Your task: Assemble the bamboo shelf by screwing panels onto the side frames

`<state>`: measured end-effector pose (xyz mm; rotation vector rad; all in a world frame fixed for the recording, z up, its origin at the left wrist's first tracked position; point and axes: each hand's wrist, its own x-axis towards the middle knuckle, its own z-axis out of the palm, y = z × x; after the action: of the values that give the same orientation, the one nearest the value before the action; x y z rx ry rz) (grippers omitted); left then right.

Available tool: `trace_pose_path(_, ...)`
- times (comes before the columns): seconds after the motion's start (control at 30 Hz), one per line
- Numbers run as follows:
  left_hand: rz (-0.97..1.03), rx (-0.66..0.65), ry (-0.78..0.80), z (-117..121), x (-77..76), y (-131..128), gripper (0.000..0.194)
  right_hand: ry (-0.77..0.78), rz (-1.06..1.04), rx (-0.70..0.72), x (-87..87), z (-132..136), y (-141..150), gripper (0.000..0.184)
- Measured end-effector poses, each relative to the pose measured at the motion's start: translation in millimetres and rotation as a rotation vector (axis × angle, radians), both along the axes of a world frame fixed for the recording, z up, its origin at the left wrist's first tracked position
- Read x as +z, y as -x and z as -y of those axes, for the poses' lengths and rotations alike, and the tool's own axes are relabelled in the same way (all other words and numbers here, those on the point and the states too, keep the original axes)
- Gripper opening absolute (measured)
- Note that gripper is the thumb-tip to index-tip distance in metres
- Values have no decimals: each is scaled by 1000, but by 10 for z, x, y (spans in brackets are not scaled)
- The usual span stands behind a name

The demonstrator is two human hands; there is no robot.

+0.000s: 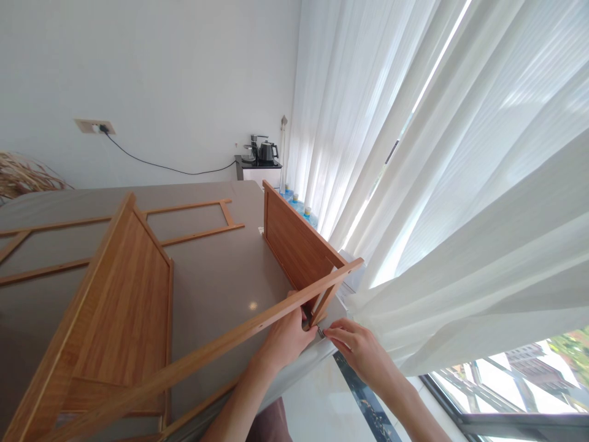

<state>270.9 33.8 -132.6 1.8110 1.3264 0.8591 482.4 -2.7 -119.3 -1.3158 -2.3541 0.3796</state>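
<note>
A wooden side frame [209, 356] runs slantwise across the table, joined to two upright wooden shelf panels, the right panel [294, 236] and the left panel [126, 301]. My left hand [286, 339] is closed around the frame's lower right corner, its fingers partly hidden behind the wood. Just right of it, my right hand [356, 344] pinches a small thin metal piece [321, 332] against that corner. Whether this is a screw or a hex key, I cannot tell.
A second wooden frame [197, 235] lies flat on the grey-covered table [221, 270]. White curtains [414, 245] hang close on the right. At the back, a kettle [267, 151] stands on a small cabinet, with water bottles [307, 213] near it.
</note>
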Motion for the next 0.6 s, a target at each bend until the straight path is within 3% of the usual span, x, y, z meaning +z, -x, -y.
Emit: trace_pose_path(0.6,17,1,33,-8,-48,-5,38,-188,-36,-116,-241,104,147,26)
